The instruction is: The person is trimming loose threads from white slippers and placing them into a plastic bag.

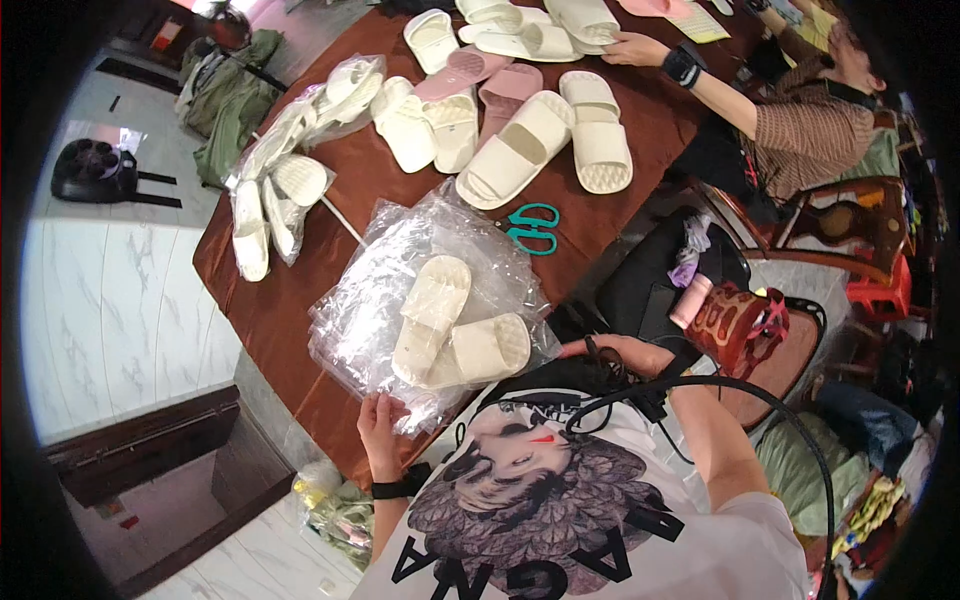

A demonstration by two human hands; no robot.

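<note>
A pair of cream slippers (pixel 436 300) lies in a clear plastic bag (pixel 365 310), on a stack of similar bags near the table's front edge. One slipper points away from me, the other to the right. With its fingers closed, my left hand (pixel 380 428) grips the bag's near left corner. Across from it, my right hand (pixel 580 347) is at the bag's right edge, its fingers pinched on the plastic and partly hidden. Teal-handled scissors (pixel 533 229) lie just beyond the stack.
Several loose cream slippers (pixel 520 150) and pink slippers (pixel 512 92) cover the table's far part. Bagged slippers (pixel 282 195) lie at the left edge of the brown tablecloth (pixel 290 340). A co-worker's hand (pixel 635 48) touches slippers at far right. A chair with a red bag (pixel 735 325) stands to the right.
</note>
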